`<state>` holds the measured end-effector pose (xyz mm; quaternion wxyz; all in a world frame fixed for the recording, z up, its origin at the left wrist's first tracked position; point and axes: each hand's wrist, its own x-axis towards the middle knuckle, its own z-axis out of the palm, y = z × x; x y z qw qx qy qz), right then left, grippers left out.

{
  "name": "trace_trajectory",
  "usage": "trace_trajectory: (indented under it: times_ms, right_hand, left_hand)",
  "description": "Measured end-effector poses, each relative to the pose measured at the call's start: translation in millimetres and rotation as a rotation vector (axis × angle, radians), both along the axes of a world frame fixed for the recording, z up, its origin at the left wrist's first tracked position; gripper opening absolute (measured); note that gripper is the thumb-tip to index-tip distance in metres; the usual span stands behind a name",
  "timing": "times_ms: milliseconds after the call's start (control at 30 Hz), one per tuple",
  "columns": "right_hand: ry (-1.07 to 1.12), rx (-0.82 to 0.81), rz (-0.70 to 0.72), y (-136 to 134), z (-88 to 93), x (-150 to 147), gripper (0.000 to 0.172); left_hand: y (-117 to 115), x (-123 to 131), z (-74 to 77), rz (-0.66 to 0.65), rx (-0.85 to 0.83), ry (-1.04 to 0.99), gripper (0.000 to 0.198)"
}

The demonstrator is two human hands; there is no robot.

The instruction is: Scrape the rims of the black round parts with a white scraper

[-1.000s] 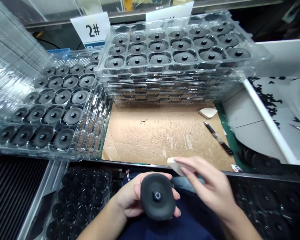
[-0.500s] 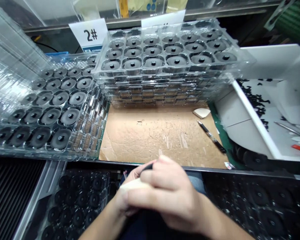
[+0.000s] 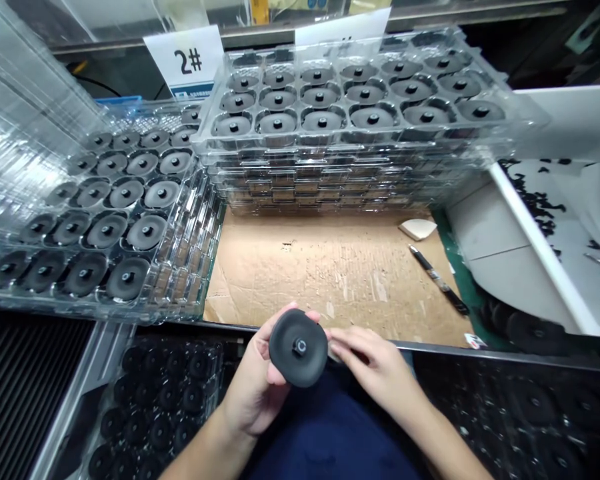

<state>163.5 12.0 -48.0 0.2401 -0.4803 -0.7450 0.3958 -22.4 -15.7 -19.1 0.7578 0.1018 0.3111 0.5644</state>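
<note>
My left hand is closed round the edge of a black round disc, with the fingers behind it. The disc's face, with a short central stub, is tilted up toward me. Just right of its rim, my right hand is pinched on a pale sponge piece, mostly hidden by the fingers. Both hands are at the front edge of the bench, above my lap. Beyond them on the cardboard sheet lie a cream wedge-shaped sponge and a black pen.
Stacked clear plastic trays of similar discs stand at the back, with another stack at the left. On the right is a white bin with small black bits. Lower trays of discs sit below the bench edge.
The hands have drawn apart from their overlapped hold. The disc, mostly covered before, now faces me in the left hand. The right hand has moved to its right side, and the view has shifted slightly.
</note>
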Motion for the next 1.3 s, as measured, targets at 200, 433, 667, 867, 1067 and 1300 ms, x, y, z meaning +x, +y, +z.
trace_trajectory:
  times_ms: [200, 433, 667, 867, 1067, 1300]
  right_hand:
    - [0.19, 0.338, -0.101, 11.6, 75.3, -5.7, 0.035]
    - [-0.022, 0.387, 0.156, 14.5, 93.0, -22.3, 0.034]
    - [0.284, 0.147, 0.051, 24.0, 58.8, -12.9, 0.025]
    - [0.13, -0.052, -0.099, 10.9, -13.3, 5.7, 0.019]
    - [0.14, 0.097, -0.259, 7.0, 39.9, -5.1, 0.021]
    - [0.24, 0.318, 0.156, 11.8, 97.9, -46.4, 0.023]
  left_hand:
    - [2.2, 6.9, 4.9, -0.001, -0.046, 0.064, 0.062]
    - [-1.0, 4.7, 1.2, -0.024, -0.072, 0.198, 0.069]
    - [9.1, 7.7, 5.1, 0.05, -0.094, 0.145, 0.061]
    - [9.0, 0.6, 3.2, 0.105, -0.141, 0.051, 0.059]
    - [10.3, 9.7, 10.5, 0.107, -0.096, 0.064, 0.058]
    - [4.0, 13.3, 15.0, 0.079, -0.093, 0.134, 0.053]
